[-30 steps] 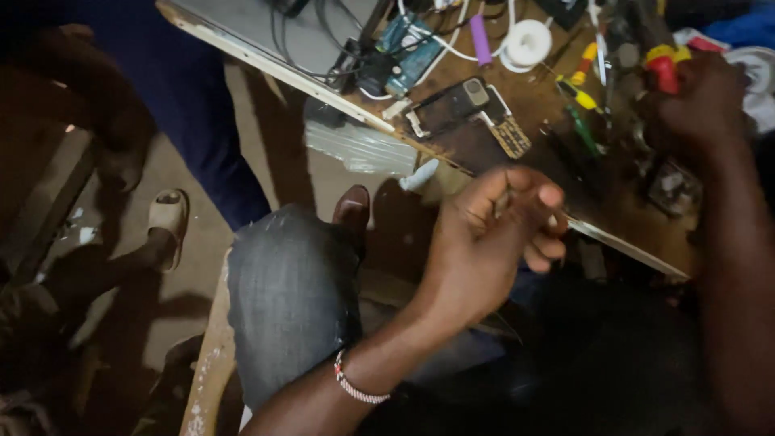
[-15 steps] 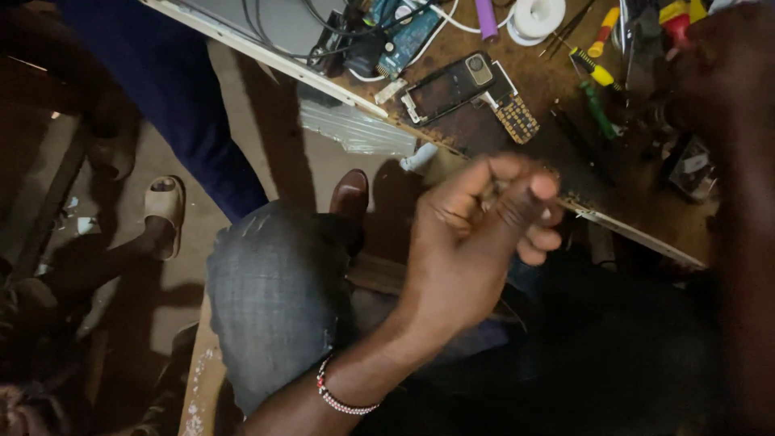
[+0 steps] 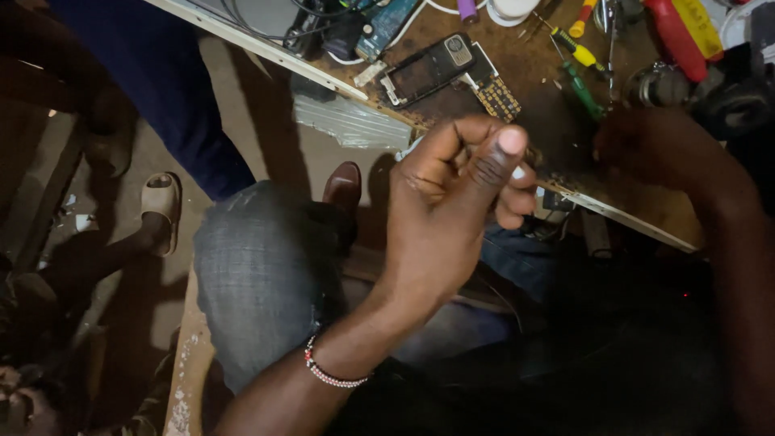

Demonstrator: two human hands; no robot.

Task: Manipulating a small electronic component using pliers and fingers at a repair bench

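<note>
My left hand [image 3: 456, 206] is raised in the middle of the view above my knee in grey jeans [image 3: 258, 270]. Its fingers are curled in and the thumb presses on them; nothing shows between them. A beaded bracelet [image 3: 329, 373] circles that wrist. My right hand [image 3: 658, 145] lies in shadow on the wooden workbench [image 3: 630, 214], close to a green screwdriver [image 3: 583, 90]; its fingers are too dark to make out. A dismantled phone [image 3: 428, 69] and a keypad circuit board [image 3: 496, 97] lie on the bench just beyond my left hand.
The bench also carries a yellow-handled screwdriver [image 3: 578, 50], a red and yellow tool [image 3: 682, 32], a blue circuit board [image 3: 389, 23] and cables. A clear plastic bag [image 3: 351, 121] lies below. Another person's leg in blue trousers [image 3: 165, 89] and a sandalled foot [image 3: 161, 202] are at left.
My left hand's fingers have curled tighter and the thumb has closed over them. My right hand has dropped lower onto the bench. The view has shifted slightly towards the bench.
</note>
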